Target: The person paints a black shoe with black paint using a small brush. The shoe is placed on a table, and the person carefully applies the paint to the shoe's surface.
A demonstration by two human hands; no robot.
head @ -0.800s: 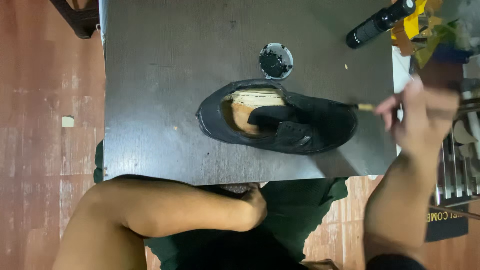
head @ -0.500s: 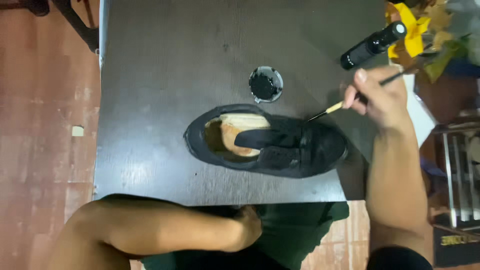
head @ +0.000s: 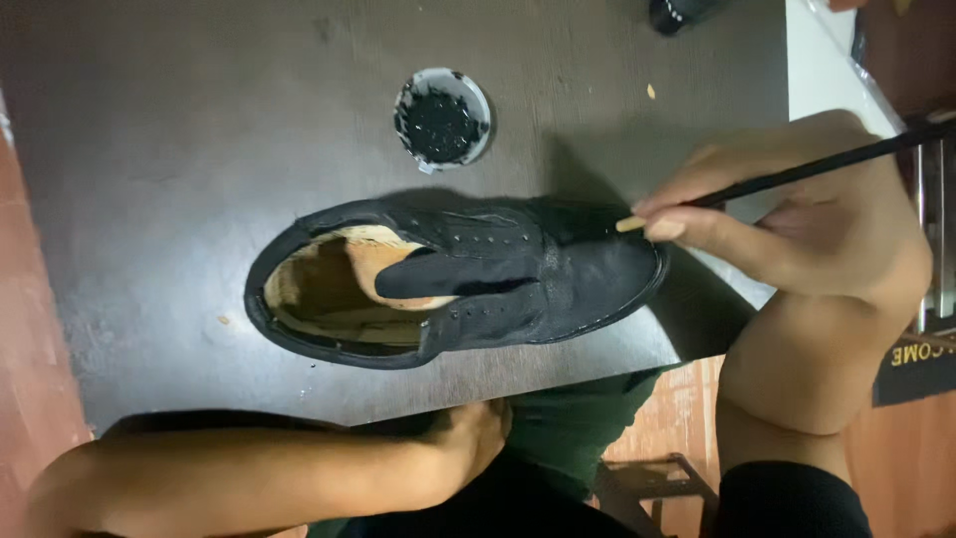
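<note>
A black shoe (head: 518,284) without laces lies on its side on the dark table (head: 199,179), its tan lining showing and its toe pointing right. My right hand (head: 797,234) pinches a thin black brush (head: 797,171) whose pale tip touches the toe of the shoe. Behind the shoe stands a small round open tin of black polish (head: 441,117). My left hand (head: 473,438) rests below the table's near edge with its fingers curled; whether anything is in it is hidden.
The end of a black cylindrical object (head: 677,12) shows at the table's far edge. A white surface (head: 822,70) adjoins the table on the right. Reddish floor (head: 35,399) lies to the left, and a metal frame (head: 647,478) stands below the table.
The view has come much closer to the table. My right hand has brought the brush down from near the far right edge to the shoe's toe. My left arm has stayed at the near edge.
</note>
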